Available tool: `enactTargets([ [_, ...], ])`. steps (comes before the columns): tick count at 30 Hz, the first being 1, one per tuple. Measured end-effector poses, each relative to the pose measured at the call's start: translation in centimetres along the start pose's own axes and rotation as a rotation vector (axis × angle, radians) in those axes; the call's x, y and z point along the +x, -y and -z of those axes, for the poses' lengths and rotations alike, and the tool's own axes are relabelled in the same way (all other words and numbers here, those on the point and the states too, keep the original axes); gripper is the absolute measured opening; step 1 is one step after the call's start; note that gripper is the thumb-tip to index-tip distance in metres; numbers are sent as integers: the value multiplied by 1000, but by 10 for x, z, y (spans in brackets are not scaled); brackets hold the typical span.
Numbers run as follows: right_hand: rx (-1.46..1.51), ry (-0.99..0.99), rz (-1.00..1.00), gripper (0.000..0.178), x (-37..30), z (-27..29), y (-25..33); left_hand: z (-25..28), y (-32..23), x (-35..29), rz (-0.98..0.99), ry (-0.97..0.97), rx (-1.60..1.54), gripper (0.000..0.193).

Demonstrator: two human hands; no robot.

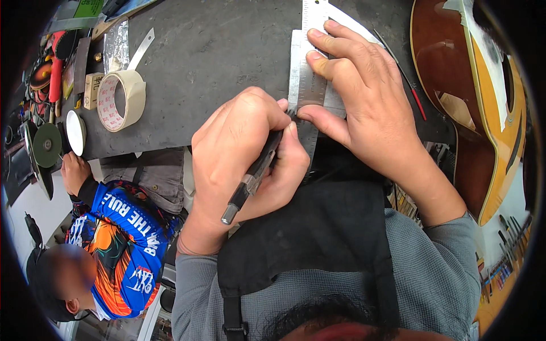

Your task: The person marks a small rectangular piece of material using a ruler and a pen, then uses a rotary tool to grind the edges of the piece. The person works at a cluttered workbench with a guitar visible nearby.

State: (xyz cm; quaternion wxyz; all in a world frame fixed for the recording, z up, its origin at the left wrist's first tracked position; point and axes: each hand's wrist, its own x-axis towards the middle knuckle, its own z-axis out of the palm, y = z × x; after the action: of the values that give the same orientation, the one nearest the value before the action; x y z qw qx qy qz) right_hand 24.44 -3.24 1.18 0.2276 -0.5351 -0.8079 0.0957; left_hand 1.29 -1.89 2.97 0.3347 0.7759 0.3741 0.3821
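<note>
My left hand (244,148) is closed around a black pen-shaped tool (253,179) with a metal end. The tool slants, its tip down by the ruler's left edge; the fingers partly hide the tip, and I cannot tell its exact kind. A metal ruler (313,68) lies lengthwise on a pale, flat strip (294,62). My right hand (364,79) presses on the ruler from the right, fingers spread along it and thumb near its close end. Beneath the right fingers, another white flat piece (350,21) reaches back and right.
A dark worktop (216,51) carries a roll of masking tape (122,102), a wooden block (92,91) and a thin red-handled tool (418,104). On the right stands a guitar body (441,54). Another person (114,227) works at left, a hand near a round disc (47,145).
</note>
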Motion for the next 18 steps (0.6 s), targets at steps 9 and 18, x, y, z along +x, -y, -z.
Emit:
enactTargets([
  [9,8,5,4,66,7,-1,1,6,2,5,6,3,11,17],
  [18,15,10,-11,66,8,-3,5,11,4,16,149,8,-105,12],
])
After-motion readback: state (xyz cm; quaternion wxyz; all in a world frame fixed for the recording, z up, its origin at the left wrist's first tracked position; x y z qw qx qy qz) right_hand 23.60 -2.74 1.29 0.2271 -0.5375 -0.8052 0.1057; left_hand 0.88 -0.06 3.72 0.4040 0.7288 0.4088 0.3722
